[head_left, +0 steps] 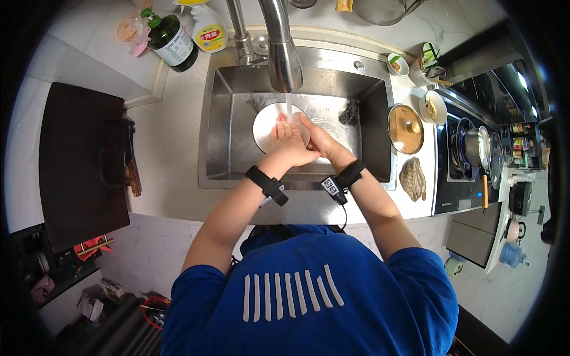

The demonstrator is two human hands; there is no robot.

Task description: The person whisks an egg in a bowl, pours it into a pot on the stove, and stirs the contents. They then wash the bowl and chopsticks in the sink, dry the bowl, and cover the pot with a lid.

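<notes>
A round white dish (pixel 263 129), a plate or shallow bowl, is tilted under the running water (pixel 289 106) inside the stainless steel sink (pixel 242 164). My right hand (pixel 321 139) grips its right rim, thumb on the near side; the fingers behind are hidden. Across the dish's inner face lie the extended fingers of my left hand (pixel 291 144), its thumb pointing right, close to my right hand. The steel faucet spout (pixel 281 66) hangs directly above. Behind the dish, a greyish cloth or pad (pixel 262 100) rests in the sink. A dark scouring pad (pixel 349 112) sits at the sink's right side.
Left of the sink stand a pump bottle (pixel 174 44), a spray bottle (pixel 209 29) and a dark board (pixel 80 164). To the right are a lidded pan (pixel 405 129), a bowl of food (pixel 433 108), a crumpled brown cloth (pixel 413 179) and a saucepan (pixel 477 147) on the cooktop.
</notes>
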